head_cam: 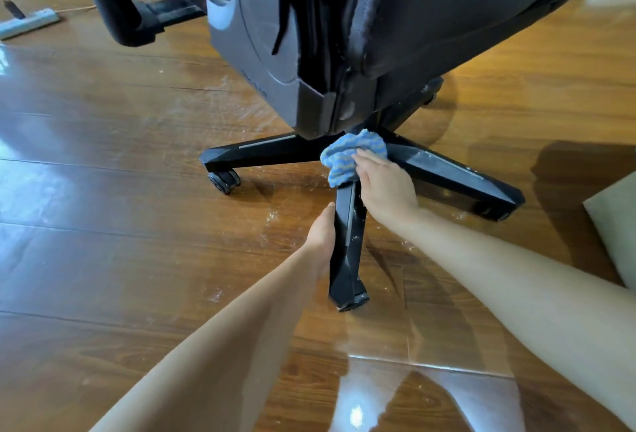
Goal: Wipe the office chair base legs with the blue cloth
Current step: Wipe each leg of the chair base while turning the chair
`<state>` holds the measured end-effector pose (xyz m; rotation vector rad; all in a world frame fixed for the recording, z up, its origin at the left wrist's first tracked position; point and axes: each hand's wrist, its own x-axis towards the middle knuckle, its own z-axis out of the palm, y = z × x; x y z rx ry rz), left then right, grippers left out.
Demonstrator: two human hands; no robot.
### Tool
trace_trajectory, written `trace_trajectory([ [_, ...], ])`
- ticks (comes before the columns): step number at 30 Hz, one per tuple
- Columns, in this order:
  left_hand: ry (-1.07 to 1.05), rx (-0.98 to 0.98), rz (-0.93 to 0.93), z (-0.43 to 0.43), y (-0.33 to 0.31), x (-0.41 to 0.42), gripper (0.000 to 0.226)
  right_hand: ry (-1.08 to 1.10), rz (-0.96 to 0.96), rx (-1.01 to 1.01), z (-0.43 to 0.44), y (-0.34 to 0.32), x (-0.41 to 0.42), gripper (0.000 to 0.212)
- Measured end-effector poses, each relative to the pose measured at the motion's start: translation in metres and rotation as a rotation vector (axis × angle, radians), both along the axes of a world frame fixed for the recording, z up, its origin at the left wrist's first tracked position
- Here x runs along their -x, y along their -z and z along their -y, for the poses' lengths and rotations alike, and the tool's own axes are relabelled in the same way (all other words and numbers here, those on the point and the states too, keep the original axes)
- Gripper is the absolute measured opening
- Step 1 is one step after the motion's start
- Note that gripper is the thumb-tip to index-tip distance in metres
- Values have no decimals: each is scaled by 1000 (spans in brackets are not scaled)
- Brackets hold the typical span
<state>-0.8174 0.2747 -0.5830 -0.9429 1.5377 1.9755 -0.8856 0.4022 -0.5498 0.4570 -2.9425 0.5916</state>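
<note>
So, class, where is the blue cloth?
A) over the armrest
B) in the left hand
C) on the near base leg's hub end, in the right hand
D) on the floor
C: the right hand grips the blue cloth against the near base leg.

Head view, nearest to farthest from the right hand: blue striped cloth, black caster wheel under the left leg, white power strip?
1. Blue striped cloth, under the right hand, at the chair's hub.
2. Black caster wheel, on the floor to the left.
3. White power strip, far upper left.
</note>
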Motion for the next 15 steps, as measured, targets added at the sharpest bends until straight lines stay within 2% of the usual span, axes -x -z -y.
trace_trajectory([
  [5,40,-54,-5,6,2,-9,63,2,-84,-9,1,23,-53,46],
  [8,12,-32,24,5,6,-19,67,23,-121,-69,11,17,-34,47],
  [13,60,23,68,15,16,-29,78,-17,40,-82,13,-14,34,37],
  [15,40,52,61,16,16,-28,79,-21,85,-163,15,-21,42,34],
])
